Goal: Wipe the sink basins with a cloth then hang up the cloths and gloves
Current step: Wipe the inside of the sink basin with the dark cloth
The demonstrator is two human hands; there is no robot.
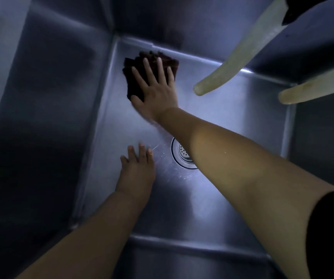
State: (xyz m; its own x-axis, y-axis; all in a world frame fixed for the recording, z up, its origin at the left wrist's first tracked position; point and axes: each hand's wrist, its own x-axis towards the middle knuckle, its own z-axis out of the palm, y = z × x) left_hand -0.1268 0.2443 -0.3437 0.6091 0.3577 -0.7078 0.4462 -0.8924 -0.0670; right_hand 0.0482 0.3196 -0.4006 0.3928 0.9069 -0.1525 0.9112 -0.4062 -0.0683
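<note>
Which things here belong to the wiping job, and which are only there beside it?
Part of the job:
- dark cloth, pressed flat on the basin floor by the right hand
- sink basin, being wiped
- left hand, fingers straight, low over the basin floor; contact unclear

Only there:
- two pale hoses hanging into the basin
- drain strainer

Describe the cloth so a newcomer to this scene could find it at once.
Look into the steel sink basin, towards the far left corner of its floor. The cloth lies flat under the right hand. It is dark and bunched, unlike the pale hoses hanging at right.
</note>
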